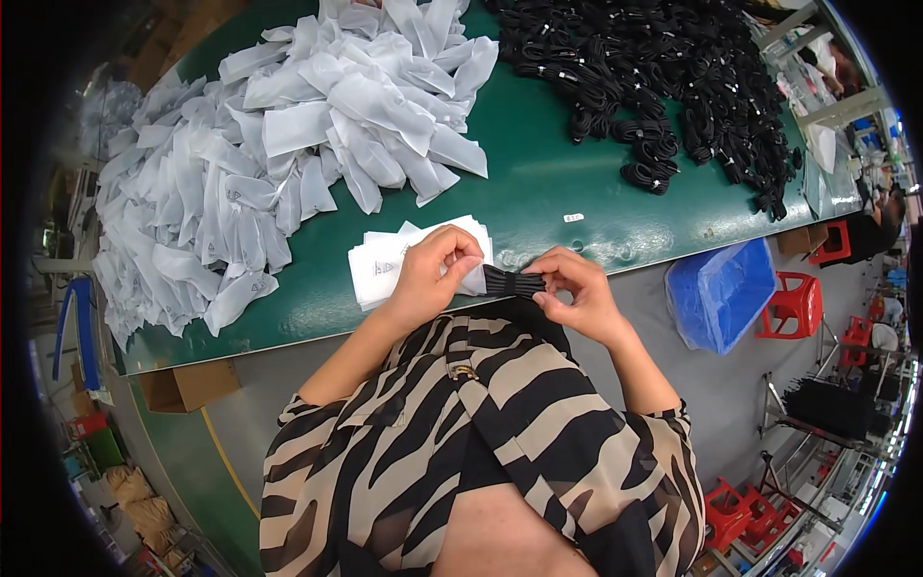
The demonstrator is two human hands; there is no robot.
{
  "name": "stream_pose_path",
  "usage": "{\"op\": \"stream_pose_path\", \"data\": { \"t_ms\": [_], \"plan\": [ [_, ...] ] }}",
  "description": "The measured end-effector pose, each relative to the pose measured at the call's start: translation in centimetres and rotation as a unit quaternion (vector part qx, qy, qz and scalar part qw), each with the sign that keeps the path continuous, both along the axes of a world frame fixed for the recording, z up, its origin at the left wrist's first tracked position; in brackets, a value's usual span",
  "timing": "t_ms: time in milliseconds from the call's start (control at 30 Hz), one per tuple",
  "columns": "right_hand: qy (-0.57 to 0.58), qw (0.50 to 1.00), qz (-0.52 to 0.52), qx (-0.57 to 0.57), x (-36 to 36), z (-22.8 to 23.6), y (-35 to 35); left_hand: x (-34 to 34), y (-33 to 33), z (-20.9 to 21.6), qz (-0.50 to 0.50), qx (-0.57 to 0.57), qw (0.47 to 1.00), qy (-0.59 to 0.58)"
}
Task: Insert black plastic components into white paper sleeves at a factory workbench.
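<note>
On the table's near edge lies a stack of flat white bags (377, 273). My left hand (430, 273) pinches the mouth of the top bag at the stack's right side. My right hand (580, 293) grips the right end of a bundled black cable (511, 282), with thumb and fingers around it. The cable lies level, and its left end meets the bag's opening; how far it reaches inside is hidden by the left fingers. A small white label (574, 217) sits on the table beyond my right hand.
A large heap of filled whitish bags (327, 106) covers the table's left. Bundled black cables (663, 87) are piled at the far right. Off the near edge stand a blue lined bin (721, 293) and a red stool (796, 306). A cardboard box (189, 385) is below the table's left.
</note>
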State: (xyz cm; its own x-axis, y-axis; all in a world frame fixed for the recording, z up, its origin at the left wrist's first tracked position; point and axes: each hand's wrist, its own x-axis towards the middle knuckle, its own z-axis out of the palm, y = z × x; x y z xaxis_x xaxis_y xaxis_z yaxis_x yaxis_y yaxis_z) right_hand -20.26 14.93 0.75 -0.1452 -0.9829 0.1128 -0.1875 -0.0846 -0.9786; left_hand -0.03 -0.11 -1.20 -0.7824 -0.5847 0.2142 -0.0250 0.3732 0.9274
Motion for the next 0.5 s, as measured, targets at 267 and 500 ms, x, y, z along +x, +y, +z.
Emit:
{"op": "stream_pose_path", "data": {
  "t_ms": [267,500],
  "plan": [
    [0.04,0.999,-0.024,-0.002,0.6,-0.6,0.2,0.2,0.5,0.9,0.019,-0.01,1.0,-0.013],
    [0.15,0.983,-0.05,-0.088,0.4,-1.2,0.1,0.6,0.8,0.5,0.092,-0.268,0.959,0.028]
  ]
}}
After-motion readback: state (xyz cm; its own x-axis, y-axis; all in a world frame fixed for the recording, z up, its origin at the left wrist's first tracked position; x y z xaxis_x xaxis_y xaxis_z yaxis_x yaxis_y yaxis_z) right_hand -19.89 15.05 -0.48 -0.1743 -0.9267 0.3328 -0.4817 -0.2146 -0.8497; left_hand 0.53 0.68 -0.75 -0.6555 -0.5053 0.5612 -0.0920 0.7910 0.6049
